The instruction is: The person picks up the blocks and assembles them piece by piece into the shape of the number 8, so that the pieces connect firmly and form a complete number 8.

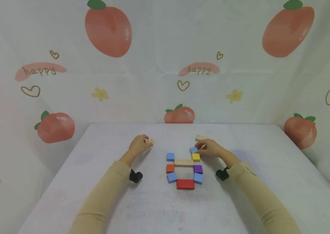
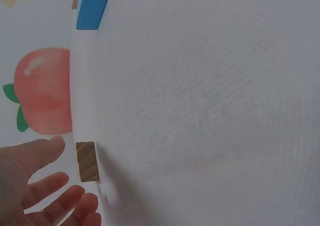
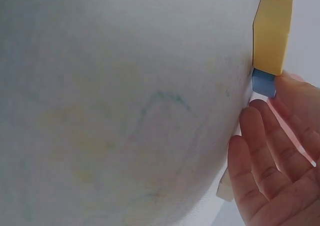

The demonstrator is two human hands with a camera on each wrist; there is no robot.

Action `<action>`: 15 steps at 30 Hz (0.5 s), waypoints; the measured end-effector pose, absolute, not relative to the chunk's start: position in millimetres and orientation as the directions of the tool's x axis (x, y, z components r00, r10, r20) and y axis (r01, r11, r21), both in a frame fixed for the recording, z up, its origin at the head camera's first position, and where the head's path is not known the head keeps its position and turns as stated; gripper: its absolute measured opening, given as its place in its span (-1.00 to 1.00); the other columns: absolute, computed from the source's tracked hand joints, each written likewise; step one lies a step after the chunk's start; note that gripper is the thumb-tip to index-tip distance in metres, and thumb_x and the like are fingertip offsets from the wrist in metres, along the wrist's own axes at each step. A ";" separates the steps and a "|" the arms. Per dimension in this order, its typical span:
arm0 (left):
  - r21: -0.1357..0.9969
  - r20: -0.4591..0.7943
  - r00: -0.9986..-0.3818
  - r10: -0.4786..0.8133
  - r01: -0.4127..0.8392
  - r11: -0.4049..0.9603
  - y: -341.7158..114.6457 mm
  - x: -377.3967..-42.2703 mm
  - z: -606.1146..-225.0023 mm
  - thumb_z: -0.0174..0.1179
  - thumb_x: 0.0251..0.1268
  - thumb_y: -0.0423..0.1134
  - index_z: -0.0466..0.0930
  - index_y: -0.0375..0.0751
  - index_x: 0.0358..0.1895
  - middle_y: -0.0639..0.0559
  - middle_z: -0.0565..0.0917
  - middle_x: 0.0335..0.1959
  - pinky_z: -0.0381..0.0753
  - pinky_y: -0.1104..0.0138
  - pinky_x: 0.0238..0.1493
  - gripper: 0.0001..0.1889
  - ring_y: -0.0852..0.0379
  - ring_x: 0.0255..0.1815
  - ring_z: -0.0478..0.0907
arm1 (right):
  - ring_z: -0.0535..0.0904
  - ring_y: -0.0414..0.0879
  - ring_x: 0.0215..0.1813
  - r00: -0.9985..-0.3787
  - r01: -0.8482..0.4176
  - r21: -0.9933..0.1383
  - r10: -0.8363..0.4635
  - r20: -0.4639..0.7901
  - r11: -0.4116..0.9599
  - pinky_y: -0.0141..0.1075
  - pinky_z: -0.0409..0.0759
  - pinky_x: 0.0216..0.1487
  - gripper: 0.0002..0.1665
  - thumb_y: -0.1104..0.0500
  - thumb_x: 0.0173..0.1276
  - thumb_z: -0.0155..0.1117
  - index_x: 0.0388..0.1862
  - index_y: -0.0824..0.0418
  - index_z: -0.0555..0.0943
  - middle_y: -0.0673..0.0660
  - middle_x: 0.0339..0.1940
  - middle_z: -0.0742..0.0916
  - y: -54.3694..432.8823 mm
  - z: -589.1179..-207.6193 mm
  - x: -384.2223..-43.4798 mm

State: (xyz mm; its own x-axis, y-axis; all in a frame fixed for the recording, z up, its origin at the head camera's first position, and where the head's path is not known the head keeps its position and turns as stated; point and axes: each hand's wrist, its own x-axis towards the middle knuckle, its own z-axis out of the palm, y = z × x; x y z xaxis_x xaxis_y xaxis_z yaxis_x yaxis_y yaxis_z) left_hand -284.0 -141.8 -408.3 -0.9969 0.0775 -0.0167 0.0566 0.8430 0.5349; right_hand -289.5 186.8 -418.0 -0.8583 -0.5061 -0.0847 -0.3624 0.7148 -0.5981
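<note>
My left hand (image 1: pixel 139 144) is beside a small natural-wood block (image 1: pixel 151 142) at the back left. In the left wrist view its thumb and fingers are spread and loosely bent near that wooden block (image 2: pixel 88 162); contact cannot be made out. The right hand (image 1: pixel 210 148) pinches a light blue block (image 1: pixel 193 150) at its thumb and index finger. This blue block (image 3: pixel 264 82) lies against the yellow block (image 1: pixel 196 157); the other fingers extend loosely. Several blocks form an outline, with a wooden bar (image 1: pixel 184 162) across it and a red block (image 1: pixel 185 184) at the near end.
The outline's left side has a blue block (image 1: pixel 170 157), an orange block (image 1: pixel 170 168) and a tilted blue one. A purple block (image 1: pixel 198 169) and another blue block (image 1: pixel 198 178) are on the right. Behind my right hand lies a wooden block (image 1: pixel 201 137). A patterned cloth backs the white table.
</note>
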 end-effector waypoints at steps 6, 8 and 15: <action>0.485 -0.029 -0.998 0.049 0.029 0.874 -139.3 -284.7 -412.2 0.21 0.21 -0.12 0.47 -0.38 0.09 -0.24 0.63 -0.09 0.52 0.14 -0.05 -0.53 -0.07 -0.10 0.55 | 0.59 0.06 -0.06 -0.856 -0.362 -0.607 -0.511 -0.086 0.708 -0.11 0.59 0.04 -0.68 0.25 0.28 0.22 0.00 0.33 0.55 0.26 -0.09 0.66 186.7 -416.5 -288.5; 0.478 -0.026 -0.999 0.043 0.025 0.878 -138.5 -285.0 -413.5 0.21 0.22 -0.11 0.48 -0.40 0.08 -0.24 0.63 -0.10 0.53 0.15 -0.06 -0.52 -0.07 -0.11 0.56 | 0.59 0.05 -0.06 -0.859 -0.350 -0.610 -0.504 -0.093 0.710 -0.11 0.59 0.04 -0.67 0.24 0.28 0.21 0.01 0.32 0.55 0.26 -0.08 0.66 187.2 -416.2 -288.4; 0.470 -0.030 -0.999 -0.014 -0.027 0.882 -134.2 -285.4 -415.3 0.21 0.20 -0.06 0.49 -0.42 0.05 -0.26 0.61 -0.06 0.51 0.14 -0.05 -0.50 -0.04 -0.14 0.53 | 0.59 0.05 -0.06 -0.859 -0.349 -0.617 -0.503 -0.090 0.706 -0.11 0.59 0.04 -0.68 0.23 0.29 0.21 0.00 0.33 0.55 0.26 -0.08 0.66 187.7 -416.8 -288.7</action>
State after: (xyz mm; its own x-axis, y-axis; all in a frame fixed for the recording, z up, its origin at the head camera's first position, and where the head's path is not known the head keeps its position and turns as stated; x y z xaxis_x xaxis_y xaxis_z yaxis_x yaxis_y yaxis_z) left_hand -285.4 -134.2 -415.3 -0.9994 -0.0141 -0.0305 -0.0268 0.8825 0.4696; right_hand -288.7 187.7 -416.8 -0.8593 -0.5034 -0.0903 -0.3485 0.7055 -0.6171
